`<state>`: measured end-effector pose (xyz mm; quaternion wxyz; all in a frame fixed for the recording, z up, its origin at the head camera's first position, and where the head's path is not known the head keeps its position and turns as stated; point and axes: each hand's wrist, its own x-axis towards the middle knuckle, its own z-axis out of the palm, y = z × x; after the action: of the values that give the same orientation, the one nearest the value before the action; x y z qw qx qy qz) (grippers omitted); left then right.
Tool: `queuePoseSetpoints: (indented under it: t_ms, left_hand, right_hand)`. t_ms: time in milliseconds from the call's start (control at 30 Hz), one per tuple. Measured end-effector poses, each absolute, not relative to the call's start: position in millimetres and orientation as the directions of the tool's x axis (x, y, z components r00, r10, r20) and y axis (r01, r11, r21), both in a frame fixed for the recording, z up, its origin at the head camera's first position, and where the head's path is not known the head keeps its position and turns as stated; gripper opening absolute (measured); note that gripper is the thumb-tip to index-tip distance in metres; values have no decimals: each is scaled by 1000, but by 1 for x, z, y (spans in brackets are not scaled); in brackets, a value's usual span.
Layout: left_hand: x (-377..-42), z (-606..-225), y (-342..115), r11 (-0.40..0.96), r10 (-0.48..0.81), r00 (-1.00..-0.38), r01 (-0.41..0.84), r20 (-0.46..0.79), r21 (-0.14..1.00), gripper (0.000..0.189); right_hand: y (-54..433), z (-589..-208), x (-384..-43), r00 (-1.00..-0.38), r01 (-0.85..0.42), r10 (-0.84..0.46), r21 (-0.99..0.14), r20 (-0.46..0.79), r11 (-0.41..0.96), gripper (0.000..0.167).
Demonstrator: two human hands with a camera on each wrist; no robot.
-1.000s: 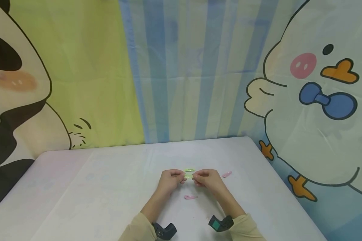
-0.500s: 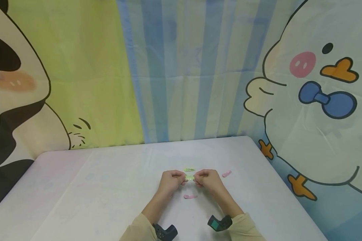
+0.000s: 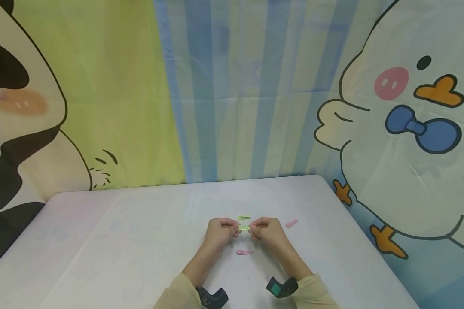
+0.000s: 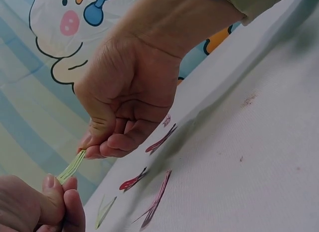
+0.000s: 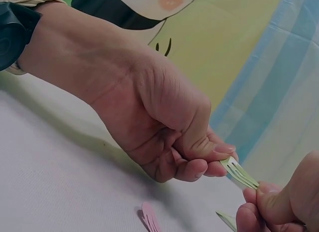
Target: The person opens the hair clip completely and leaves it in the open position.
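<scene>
A light green snap hair clip (image 3: 244,228) with long slots is stretched between both hands. My left hand (image 3: 219,231) pinches one end between thumb and fingers. The wider, rounded end sits in the thumb-and-finger pinch of my right hand (image 3: 267,229). In the right wrist view the slotted middle of the clip (image 5: 239,172) shows between the fingertips, its ends hidden under them. The left wrist view has the same green clip (image 4: 72,166) held up off the white table, with my right hand (image 4: 127,92) large in front and my left hand (image 4: 37,204) at the lower corner.
Beyond the hands lies another green hair clip (image 3: 244,217) on the white table (image 3: 139,240). A pink hair clip (image 3: 245,252) rests between the forearms, and a second pink clip (image 3: 291,223) is right of the right hand. Behind the table hangs a printed curtain (image 3: 239,86).
Both hands stay in nearly the same place, still pinching the green hair clip, with only slight shifts. The clips on the table have not moved.
</scene>
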<state>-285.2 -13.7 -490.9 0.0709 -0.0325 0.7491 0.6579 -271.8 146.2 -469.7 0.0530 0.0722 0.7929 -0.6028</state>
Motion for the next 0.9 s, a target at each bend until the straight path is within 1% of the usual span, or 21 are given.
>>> queuePoseSetpoints:
  t_ms: [500, 733, 900]
  left_hand:
    - [-284, -487, -14, 134, 29, -985, -167, -172, 977, 7]
    - [-283, -488, -15, 129, 42, -988, -141, -147, 982, 7]
    - [-283, -488, -15, 132, 33, -987, -154, -160, 979, 7]
  right_hand:
    - [144, -470, -272, -984, 179, 57, -945, -170, 272, 5]
    - [144, -468, -271, -983, 183, 55, -941, -174, 285, 6]
    - [143, -468, -270, -983, 186, 55, -943, -178, 277, 4]
